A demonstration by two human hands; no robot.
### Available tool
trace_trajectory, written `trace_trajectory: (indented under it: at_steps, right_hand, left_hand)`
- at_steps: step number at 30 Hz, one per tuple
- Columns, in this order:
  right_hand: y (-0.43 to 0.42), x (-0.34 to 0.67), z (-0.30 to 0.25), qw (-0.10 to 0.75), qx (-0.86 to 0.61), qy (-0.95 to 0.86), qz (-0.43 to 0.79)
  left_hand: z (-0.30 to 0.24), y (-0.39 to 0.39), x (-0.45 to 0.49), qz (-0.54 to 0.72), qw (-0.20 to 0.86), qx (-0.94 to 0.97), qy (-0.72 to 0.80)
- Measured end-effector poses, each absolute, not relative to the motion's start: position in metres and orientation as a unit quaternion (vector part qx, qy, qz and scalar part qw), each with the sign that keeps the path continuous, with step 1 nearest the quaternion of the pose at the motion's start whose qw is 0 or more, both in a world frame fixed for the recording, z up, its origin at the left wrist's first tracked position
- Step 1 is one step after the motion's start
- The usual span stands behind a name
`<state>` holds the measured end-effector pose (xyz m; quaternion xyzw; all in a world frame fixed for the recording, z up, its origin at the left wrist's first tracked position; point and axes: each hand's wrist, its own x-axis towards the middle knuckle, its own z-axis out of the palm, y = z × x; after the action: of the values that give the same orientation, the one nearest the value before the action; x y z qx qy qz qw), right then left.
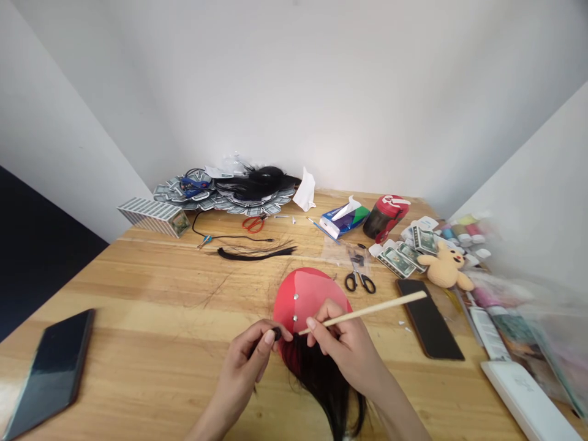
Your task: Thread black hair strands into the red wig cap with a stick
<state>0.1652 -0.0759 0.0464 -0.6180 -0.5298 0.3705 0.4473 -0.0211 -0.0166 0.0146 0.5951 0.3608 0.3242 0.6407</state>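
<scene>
A round red piece [303, 283] with a paler pink-red patch and silvery studs lies on the table between my hands. Dark hair [321, 383] spreads from its lower edge toward me. My left hand [245, 358] is closed at the left of the red piece, pinching a small dark tuft of hair [277, 333] between thumb and fingers. Gripped in my right hand [342, 337] is a pale wooden stick [386, 306]. The stick's tip points at the hair's root edge, close to my left fingertips; whether it touches cannot be made out.
Black scissors [361, 280] and a phone [432, 321] lie to the right, near a yellow plush toy [443, 266]. A tablet [52, 370] is at left. Behind are a hair strand [257, 253], orange-handled scissors [253, 224], a tissue pack [344, 217] and a red-lidded bottle [384, 219].
</scene>
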Motion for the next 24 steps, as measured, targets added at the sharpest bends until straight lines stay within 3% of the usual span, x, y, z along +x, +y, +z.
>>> trace_trajectory:
  at_steps: [24]
  right_hand:
    - [-0.0704, 0.1583, 0.0468, 0.448, -0.667, -0.499, 0.325]
  left_hand:
    - [0.0147, -0.0218, -0.0155, 0.332, 0.602, 0.648, 0.328]
